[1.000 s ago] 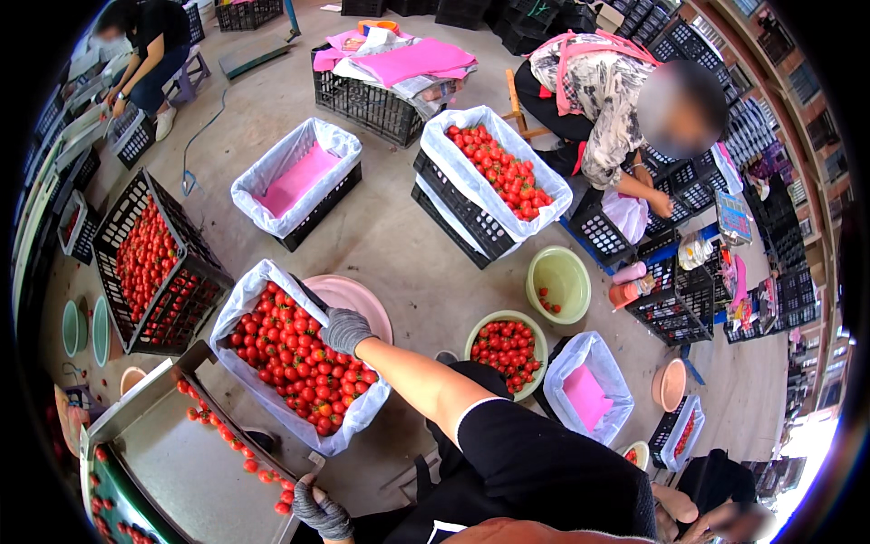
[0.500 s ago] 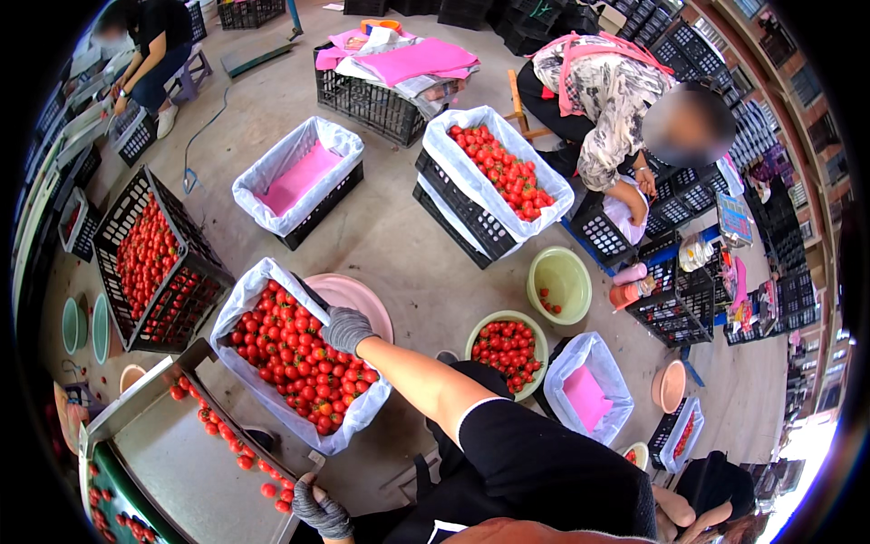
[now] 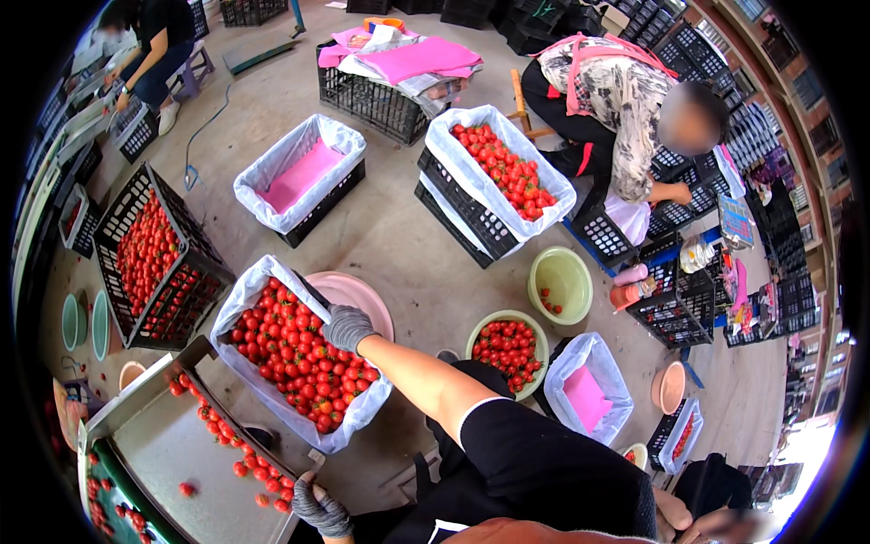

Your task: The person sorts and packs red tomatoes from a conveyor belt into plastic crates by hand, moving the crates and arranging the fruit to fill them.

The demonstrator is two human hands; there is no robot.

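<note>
My right hand [image 3: 349, 328], in a grey knit glove, closes over the far-right rim of a crate lined with white plastic [image 3: 237, 374]. The crate brims with red cherry tomatoes [image 3: 304, 349]. Lower down, my left hand [image 3: 322, 510], gloved the same way, closes on the near end of the metal sorting tray's raised edge [image 3: 288, 471]. Along that edge lies a string of tomatoes [image 3: 237, 446], and one loose tomato [image 3: 187, 490] sits out on the bare metal [image 3: 163, 435]. Under the tray's far side, more tomatoes lie on a green surface [image 3: 122, 490].
A pink basin [image 3: 358, 295] stands behind the crate. To its right are a green bowl of tomatoes [image 3: 507, 358] and a green bucket [image 3: 560, 286]. A black crate of tomatoes [image 3: 181, 299] stands left; lined crates [image 3: 299, 177] stand beyond. A co-worker [image 3: 607, 100] sits far right.
Tomatoes on the metal tray have shifted; one now lies out on the metal and more gather near my left hand. Both my hands stay put. The co-worker's hand has moved right.
</note>
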